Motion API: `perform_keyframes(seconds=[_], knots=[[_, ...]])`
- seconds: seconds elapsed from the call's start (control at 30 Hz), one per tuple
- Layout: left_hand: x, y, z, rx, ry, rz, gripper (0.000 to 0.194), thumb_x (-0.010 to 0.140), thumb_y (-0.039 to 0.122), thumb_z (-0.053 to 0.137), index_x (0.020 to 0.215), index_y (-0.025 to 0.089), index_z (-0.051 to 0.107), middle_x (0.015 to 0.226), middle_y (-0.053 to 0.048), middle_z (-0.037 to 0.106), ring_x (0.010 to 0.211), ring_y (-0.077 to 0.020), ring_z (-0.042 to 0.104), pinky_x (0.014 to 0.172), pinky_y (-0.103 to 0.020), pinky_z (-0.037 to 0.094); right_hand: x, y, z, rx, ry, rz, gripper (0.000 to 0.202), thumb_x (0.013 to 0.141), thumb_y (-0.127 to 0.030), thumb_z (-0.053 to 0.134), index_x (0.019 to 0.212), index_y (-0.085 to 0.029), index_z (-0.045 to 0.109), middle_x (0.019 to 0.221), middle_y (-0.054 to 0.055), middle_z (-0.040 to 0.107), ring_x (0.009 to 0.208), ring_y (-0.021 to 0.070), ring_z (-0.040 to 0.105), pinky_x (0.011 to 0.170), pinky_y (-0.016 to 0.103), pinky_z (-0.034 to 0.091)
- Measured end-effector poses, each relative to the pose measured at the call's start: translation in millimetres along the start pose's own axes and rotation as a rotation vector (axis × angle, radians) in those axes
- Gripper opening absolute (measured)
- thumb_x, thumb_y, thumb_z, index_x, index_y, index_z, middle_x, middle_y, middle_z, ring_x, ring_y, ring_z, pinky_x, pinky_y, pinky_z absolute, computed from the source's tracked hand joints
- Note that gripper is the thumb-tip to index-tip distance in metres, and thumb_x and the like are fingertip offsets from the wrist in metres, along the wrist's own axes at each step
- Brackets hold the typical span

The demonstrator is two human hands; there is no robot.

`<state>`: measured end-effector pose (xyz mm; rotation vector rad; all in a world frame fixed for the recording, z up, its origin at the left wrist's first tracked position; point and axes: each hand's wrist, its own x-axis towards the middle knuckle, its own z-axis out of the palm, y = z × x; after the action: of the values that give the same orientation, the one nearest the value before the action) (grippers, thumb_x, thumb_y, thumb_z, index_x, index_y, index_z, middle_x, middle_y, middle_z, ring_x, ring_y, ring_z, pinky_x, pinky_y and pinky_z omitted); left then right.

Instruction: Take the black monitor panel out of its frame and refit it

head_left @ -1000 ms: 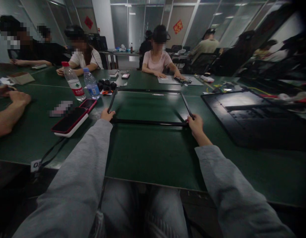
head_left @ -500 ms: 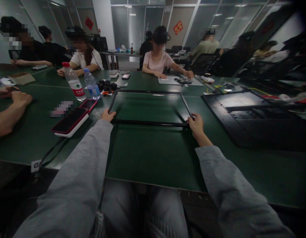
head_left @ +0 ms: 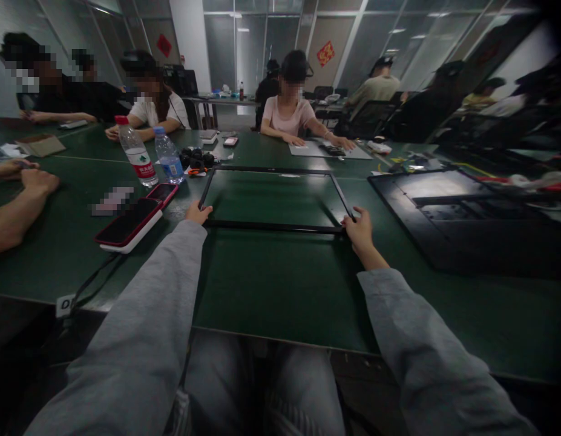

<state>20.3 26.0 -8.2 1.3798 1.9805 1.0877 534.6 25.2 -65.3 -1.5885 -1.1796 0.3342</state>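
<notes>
A thin black rectangular frame (head_left: 275,226), which looks like a screen bezel, is held in front of me over the green table. The table top shows through its open middle. My left hand (head_left: 199,212) grips the frame's left side near the front corner, fingers closed round it. At the right front corner, my right hand (head_left: 359,228) pinches the frame between thumb and fingers, with the index finger partly raised. Whether the frame's far edge touches the table I cannot tell.
A large black panel (head_left: 443,242) lies to the right. On the left are a red-capped bottle (head_left: 139,160), a blue-capped bottle (head_left: 168,158), a red-cased phone (head_left: 130,223) on a white block, and a person's arm (head_left: 17,206). Across the table a person (head_left: 289,109) works at a grey mat (head_left: 307,149).
My hands and the black frame stay almost in place. The person across the table has lowered a hand toward the mat.
</notes>
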Motion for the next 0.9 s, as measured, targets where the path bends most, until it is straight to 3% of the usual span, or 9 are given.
perform_keyframes(seconds=[0.23, 0.9], knots=[[-1, 1, -0.5, 0.006, -0.004, 0.002, 0.013, 0.077, 0.026, 0.071, 0.081, 0.021, 0.059, 0.068, 0.002, 0.056, 0.067, -0.0169, 0.062, 0.071, -0.028, 0.051, -3, -8, 0, 0.024, 0.013, 0.134, 0.035, 0.078, -0.023, 0.061, 0.111, -0.024, 0.050, 0.075, -0.003, 0.062, 0.068, 0.0195, 0.063, 0.075, 0.037, 0.053], [2, -3, 1.6, 0.019, -0.003, 0.021, 0.013, 0.077, 0.026, 0.070, 0.077, 0.022, 0.058, 0.066, 0.002, 0.056, 0.067, -0.0176, 0.061, 0.071, -0.029, 0.051, -6, -16, -4, -0.014, 0.019, 0.133, 0.049, 0.074, -0.017, 0.064, 0.113, -0.028, 0.037, 0.072, -0.005, 0.063, 0.069, 0.0238, 0.066, 0.077, 0.038, 0.052]])
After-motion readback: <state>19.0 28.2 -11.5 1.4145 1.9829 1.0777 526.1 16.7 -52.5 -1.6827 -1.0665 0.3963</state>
